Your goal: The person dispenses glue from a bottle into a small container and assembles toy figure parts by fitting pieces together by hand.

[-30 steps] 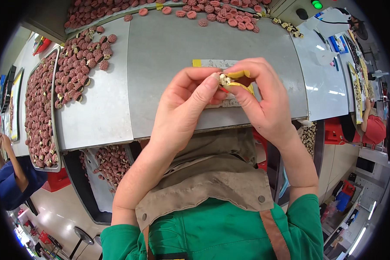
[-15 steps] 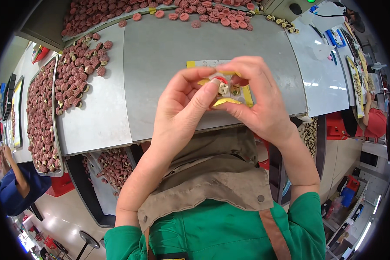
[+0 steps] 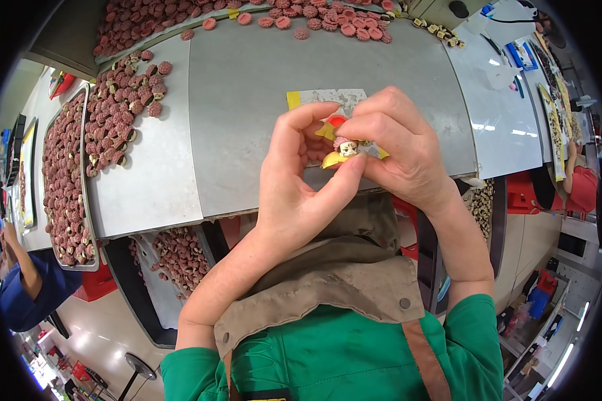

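Observation:
Both my hands meet above the front of the grey metal worktable. My left hand and my right hand together pinch a small yellow part with a tiny white and pink piece on top of it. A bit of red shows between my fingers behind it. My left thumb presses up against the small piece from below. Most of the yellow part is hidden by my fingers.
Many round dark-pink pieces lie heaped at the table's left and along its far edge. A tray full of them sits at far left, another bin below the table. A person in blue works at lower left.
My hands have shifted slightly to the right and nearer, still pinching the yellow part; the small white piece now sits turned toward me between my fingertips.

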A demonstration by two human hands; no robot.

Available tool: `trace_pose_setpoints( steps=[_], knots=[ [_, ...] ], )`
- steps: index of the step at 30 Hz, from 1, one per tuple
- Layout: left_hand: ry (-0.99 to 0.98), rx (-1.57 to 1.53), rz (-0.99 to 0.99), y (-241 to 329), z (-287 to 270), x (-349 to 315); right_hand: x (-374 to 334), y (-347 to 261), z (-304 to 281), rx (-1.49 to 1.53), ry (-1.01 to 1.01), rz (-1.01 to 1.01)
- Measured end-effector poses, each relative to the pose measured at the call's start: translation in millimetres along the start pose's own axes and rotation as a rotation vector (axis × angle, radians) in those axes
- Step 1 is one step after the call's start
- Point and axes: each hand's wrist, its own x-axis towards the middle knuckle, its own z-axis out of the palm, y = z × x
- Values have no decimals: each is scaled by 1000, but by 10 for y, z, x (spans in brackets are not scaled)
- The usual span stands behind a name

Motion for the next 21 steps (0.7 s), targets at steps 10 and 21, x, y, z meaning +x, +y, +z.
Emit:
trace_pose_setpoints(
  steps=[10, 21],
  knots=[
    [65, -194, -210, 163, 57, 98, -26, -100, -124, -107, 128, 69],
    [-66, 36, -133, -18, 81, 95, -900, 1159, -2032, -436, 685, 687]
  ],
)
